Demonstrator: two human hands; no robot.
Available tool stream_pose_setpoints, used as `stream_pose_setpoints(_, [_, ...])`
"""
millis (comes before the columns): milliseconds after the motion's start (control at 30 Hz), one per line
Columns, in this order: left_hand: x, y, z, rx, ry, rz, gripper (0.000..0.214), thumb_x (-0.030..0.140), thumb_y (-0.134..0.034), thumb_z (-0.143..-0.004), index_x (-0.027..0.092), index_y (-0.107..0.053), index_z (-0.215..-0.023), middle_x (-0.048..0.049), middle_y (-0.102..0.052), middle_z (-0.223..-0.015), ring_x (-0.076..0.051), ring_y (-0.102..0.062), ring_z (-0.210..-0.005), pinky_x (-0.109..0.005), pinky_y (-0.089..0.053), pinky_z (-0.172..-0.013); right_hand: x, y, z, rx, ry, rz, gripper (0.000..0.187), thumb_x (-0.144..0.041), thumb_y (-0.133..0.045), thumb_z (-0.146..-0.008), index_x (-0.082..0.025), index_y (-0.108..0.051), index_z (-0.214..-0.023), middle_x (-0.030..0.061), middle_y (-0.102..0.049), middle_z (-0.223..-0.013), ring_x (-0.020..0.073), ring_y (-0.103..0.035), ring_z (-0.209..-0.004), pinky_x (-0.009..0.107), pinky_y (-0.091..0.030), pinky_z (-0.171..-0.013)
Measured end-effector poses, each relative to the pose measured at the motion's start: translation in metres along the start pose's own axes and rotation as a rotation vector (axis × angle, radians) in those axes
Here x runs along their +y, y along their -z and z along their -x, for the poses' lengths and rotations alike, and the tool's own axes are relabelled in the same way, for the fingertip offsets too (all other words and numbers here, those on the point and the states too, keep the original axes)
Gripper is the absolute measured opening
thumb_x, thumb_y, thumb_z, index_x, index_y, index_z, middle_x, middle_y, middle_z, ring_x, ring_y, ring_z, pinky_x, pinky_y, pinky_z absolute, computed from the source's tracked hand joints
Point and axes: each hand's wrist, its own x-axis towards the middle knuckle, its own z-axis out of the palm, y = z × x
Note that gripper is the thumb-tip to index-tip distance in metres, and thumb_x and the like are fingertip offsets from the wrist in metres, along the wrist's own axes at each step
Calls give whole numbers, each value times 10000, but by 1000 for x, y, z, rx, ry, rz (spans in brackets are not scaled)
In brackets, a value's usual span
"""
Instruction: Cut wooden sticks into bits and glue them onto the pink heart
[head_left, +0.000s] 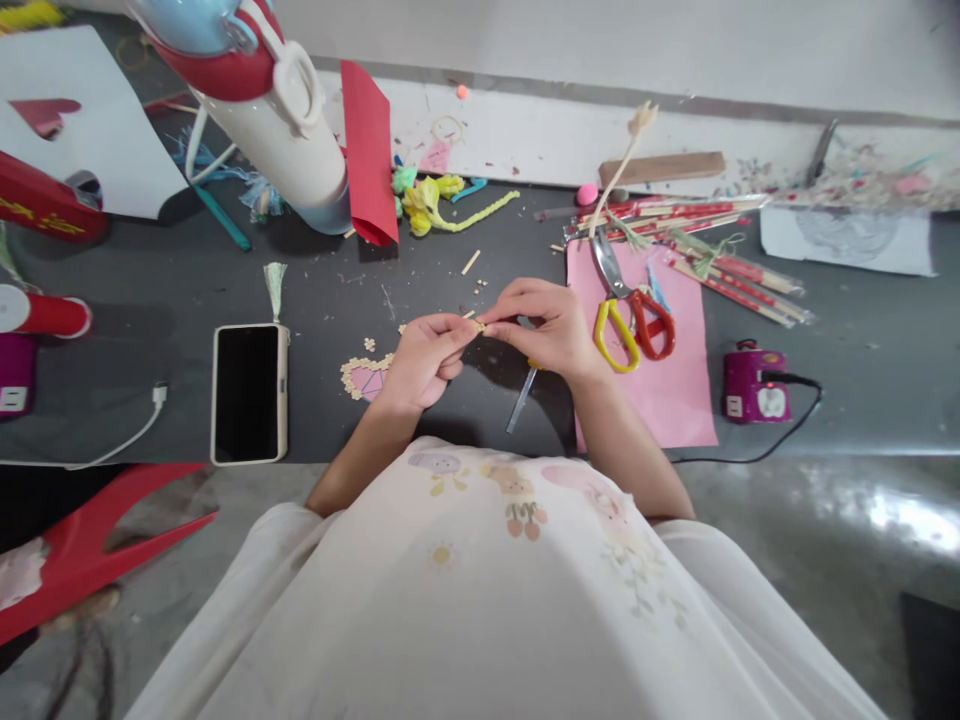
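My left forearm and right forearm angle inward from my sides, bare to the elbow. My left hand is curled, with thumb and forefinger pinched tight and pointing right. My right hand arches knuckles-up, its fingertips pinched too and meeting those of the left. Both wrists bend slightly.

The rectangular paper sheet was pink, and the steel-bladed scissors had yellow and red handles (one each).
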Motion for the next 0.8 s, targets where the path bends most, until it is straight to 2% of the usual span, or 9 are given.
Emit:
stream_pose_setpoints(200, [-2,0,-1,8,-21,13,350,395,-844,-576,152,-601,-638,118,-236,-461,13,-151,-379,-154,-113,-358,0,-2,-1,15,-17,6,59,-268,-714,-781,-238,-751,-816,-4,-663,-742,106,-574,-655,262,-455,-600])
stream_pose_setpoints(300, [-3,0,-2,56,-76,-7,337,416,-841,-574,158,-646,-670,103,-323,-464,13,-172,-374,-166,-122,-356,-1,-4,-1,48,-49,34,97,-327,-709,-787,-244,-747,-820,0,-654,-742,109,-549,-640,265,-447,-580])
stream_pose_setpoints(400, [-6,0,-3,148,-229,-82,292,417,-824,-598,178,-700,-712,78,-438,-484,5,-217,-373,-181,-154,-360,-3,-6,1,90,-68,56,128,-363,-700,-793,-247,-743,-827,5,-649,-746,112,-535,-637,266,-441,-568])
stream_pose_setpoints(500, [-10,0,-2,260,-459,-245,222,388,-797,-647,210,-745,-769,66,-485,-477,-18,-304,-403,-187,-243,-400,-4,-8,3,127,-79,58,144,-376,-698,-795,-247,-742,-840,12,-650,-755,119,-538,-648,273,-444,-572])
stream_pose_setpoints(600, [-11,-2,0,335,-637,-410,150,344,-776,-680,222,-759,-766,25,-636,-592,-40,-428,-479,-193,-353,-480,-5,-10,6,145,-76,41,134,-367,-704,-791,-251,-744,-844,11,-653,-756,121,-539,-652,280,-449,-583])
stream_pose_setpoints(700, [-10,-4,4,343,-716,-520,99,307,-756,-706,220,-762,-755,-10,-717,-713,-58,-518,-548,-197,-405,-539,-4,-12,8,157,-66,16,120,-351,-716,-783,-254,-745,-846,5,-656,-757,120,-543,-660,280,-451,-588])
stream_pose_setpoints(800, [-9,-5,6,340,-768,-600,89,298,-740,-726,224,-765,-769,-17,-725,-727,-68,-539,-571,-201,-413,-556,-4,-12,8,165,-80,15,125,-363,-716,-781,-256,-744,-840,7,-658,-766,124,-553,-676,281,-451,-583])
